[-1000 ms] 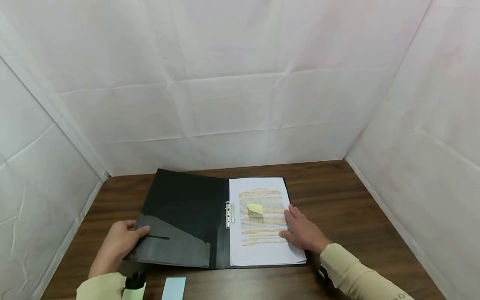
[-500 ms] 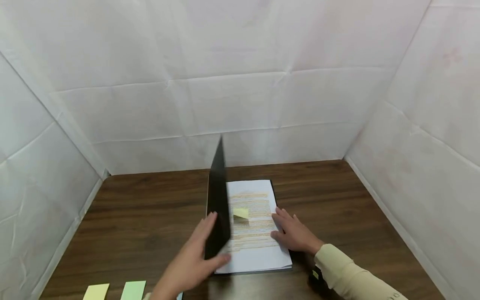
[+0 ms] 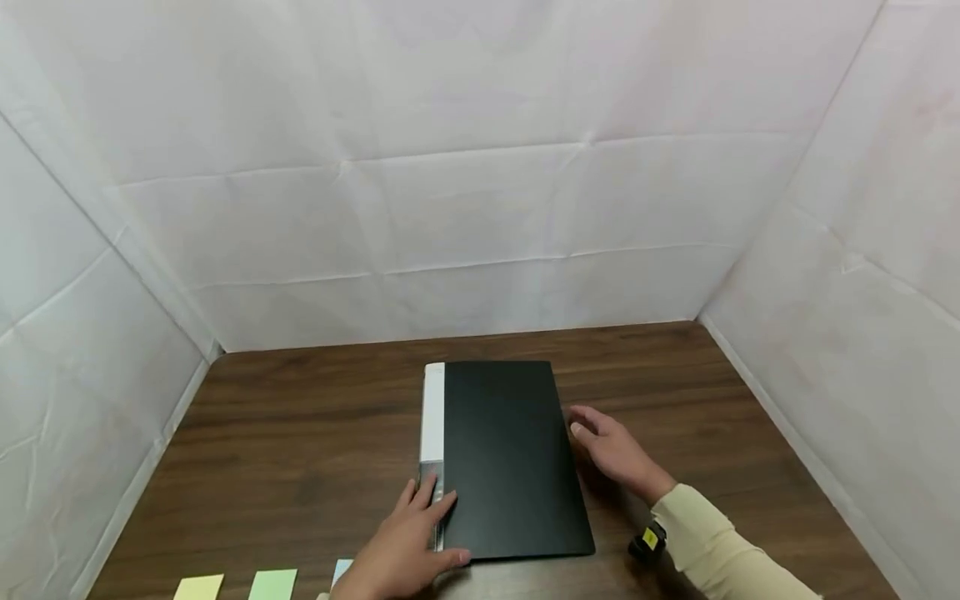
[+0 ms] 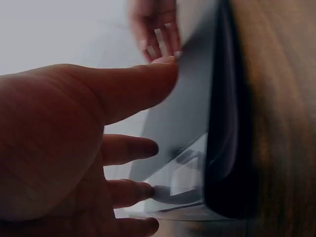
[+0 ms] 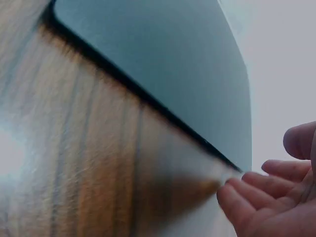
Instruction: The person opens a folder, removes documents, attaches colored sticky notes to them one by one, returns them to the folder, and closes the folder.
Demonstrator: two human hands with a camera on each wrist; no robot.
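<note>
Closed now, the one black folder (image 3: 510,458) lies flat on the wooden table (image 3: 300,442), where half a second ago its front cover stood upright over a highlighted printed page bearing a yellow sticky note; page and note are both covered. One white spine strip (image 3: 432,412) runs along the folder's left edge. Two hands are in view. The left hand (image 3: 408,550) rests on the folder's near left corner with its fingers straight and spread, fingertips on the spine and thumb on the front cover, gripping nothing; a second ago it held the open cover far out to the left of the spine. The left wrist view shows the same thumb and three fingers (image 4: 131,148) lying extended against the cover's edge. The right hand (image 3: 611,450) sits just beside the folder's right edge, fingers relaxed and slightly bent, holding nothing; in the right wrist view its fingertips (image 5: 247,190) are at the cover's edge, though whether they touch it cannot be told. It lay on the page before. Left of the folder's near edge, by the table's front, three sticky notes lie in a row: one yellow (image 3: 198,587), one green (image 3: 272,583) and one pale blue (image 3: 341,571), the last partly hidden by the left hand.
</note>
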